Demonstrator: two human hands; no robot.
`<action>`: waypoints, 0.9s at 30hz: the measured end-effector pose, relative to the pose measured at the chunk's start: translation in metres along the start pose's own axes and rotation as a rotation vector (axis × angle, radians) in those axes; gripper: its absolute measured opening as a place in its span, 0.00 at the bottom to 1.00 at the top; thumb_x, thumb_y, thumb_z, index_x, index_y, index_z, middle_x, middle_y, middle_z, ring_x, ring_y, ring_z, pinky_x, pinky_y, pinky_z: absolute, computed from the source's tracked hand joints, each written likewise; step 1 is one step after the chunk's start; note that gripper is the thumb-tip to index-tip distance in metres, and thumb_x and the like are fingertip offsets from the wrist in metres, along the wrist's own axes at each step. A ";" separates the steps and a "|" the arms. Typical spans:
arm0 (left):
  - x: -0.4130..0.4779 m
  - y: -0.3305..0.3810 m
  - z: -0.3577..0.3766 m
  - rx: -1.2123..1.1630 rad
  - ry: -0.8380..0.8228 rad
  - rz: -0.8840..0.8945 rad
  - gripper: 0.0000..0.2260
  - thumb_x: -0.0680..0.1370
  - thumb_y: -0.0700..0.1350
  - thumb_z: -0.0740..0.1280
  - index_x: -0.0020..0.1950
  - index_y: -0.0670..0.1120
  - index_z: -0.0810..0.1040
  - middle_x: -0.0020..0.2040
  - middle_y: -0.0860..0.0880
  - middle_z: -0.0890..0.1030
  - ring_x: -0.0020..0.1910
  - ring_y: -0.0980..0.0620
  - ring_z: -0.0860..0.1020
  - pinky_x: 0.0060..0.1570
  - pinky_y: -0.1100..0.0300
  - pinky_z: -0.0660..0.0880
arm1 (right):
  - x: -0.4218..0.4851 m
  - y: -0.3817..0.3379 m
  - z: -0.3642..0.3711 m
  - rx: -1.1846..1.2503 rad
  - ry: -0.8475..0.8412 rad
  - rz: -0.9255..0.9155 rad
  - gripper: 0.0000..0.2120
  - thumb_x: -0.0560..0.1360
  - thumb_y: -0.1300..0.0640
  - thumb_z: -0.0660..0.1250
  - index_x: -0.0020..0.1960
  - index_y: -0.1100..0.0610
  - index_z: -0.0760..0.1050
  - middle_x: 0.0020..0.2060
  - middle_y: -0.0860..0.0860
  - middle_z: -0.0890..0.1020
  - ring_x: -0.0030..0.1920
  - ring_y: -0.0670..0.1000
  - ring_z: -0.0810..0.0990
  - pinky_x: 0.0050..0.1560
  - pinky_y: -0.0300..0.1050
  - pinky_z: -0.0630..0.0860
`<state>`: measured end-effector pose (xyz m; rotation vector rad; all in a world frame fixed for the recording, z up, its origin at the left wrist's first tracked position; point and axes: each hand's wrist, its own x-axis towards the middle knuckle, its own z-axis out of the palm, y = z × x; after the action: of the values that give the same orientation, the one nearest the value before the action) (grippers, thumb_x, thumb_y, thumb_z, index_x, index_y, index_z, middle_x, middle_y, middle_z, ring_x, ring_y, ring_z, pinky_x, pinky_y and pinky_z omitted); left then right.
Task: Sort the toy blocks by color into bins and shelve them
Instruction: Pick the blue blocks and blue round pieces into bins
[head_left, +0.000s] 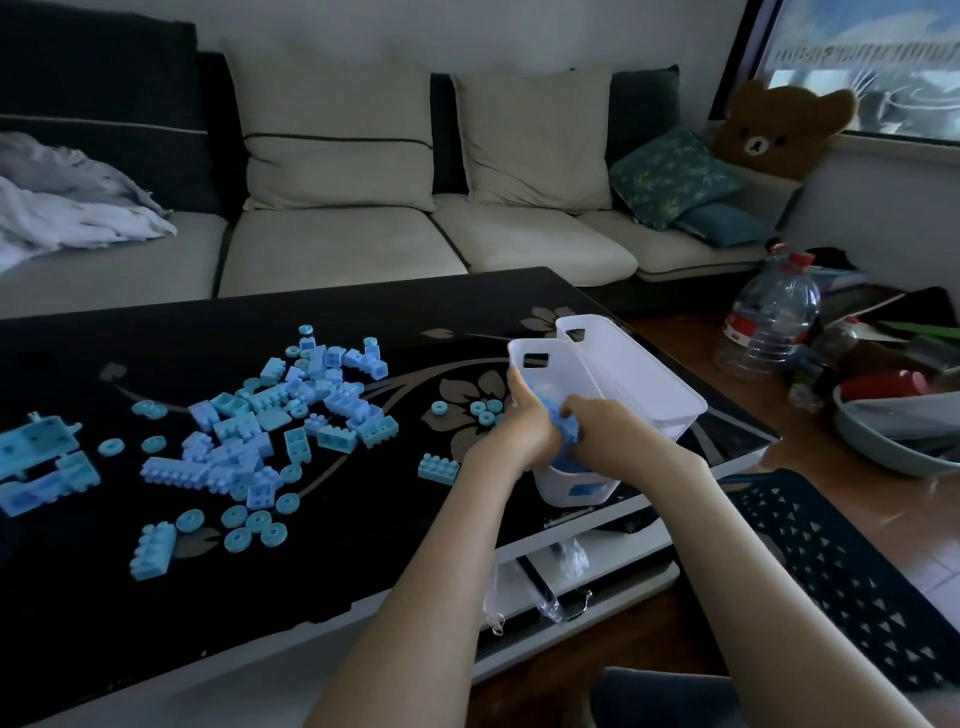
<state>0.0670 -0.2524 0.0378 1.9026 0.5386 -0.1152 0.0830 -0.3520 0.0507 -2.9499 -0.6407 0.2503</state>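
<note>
Left hand (527, 423) and right hand (605, 423) curl fingers round light-blue plastic toy blocks (567, 434) over the near white plastic bin (551, 486); advise releasing low inside, avoiding spillage.

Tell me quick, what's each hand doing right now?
Left hand: holds blue blocks over the near white bin.
Right hand: holds the same blue blocks.

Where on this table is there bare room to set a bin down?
Bare: the far strip of the black glass table between the heap of light blue toy blocks and the sofa-side edge; the near strip in front of the loose blue rings. Crowded: the heap, and the right end, with two white plastic bins, left hand and right hand.
</note>
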 end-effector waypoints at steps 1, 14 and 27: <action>0.000 0.001 0.003 0.117 0.027 0.046 0.25 0.81 0.62 0.46 0.62 0.46 0.72 0.46 0.42 0.76 0.42 0.48 0.75 0.51 0.59 0.71 | -0.001 0.002 -0.001 0.008 -0.003 0.014 0.20 0.75 0.59 0.64 0.66 0.56 0.65 0.54 0.56 0.78 0.50 0.54 0.76 0.47 0.44 0.72; -0.036 -0.016 -0.042 0.184 0.006 0.236 0.23 0.83 0.51 0.53 0.76 0.47 0.51 0.70 0.43 0.68 0.61 0.46 0.73 0.50 0.57 0.68 | -0.006 -0.006 -0.012 0.269 0.196 -0.105 0.23 0.79 0.60 0.61 0.73 0.53 0.61 0.68 0.54 0.71 0.64 0.54 0.73 0.61 0.45 0.71; -0.039 -0.094 -0.159 0.786 0.400 0.164 0.18 0.80 0.43 0.59 0.70 0.46 0.67 0.66 0.44 0.70 0.66 0.42 0.67 0.62 0.48 0.66 | 0.021 -0.166 0.032 0.332 0.107 -0.474 0.24 0.76 0.61 0.61 0.71 0.56 0.63 0.66 0.56 0.70 0.67 0.56 0.68 0.66 0.49 0.66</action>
<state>-0.0343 -0.0935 0.0326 2.7587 0.6574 0.1971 0.0293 -0.1907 0.0408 -2.3943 -1.1281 0.1335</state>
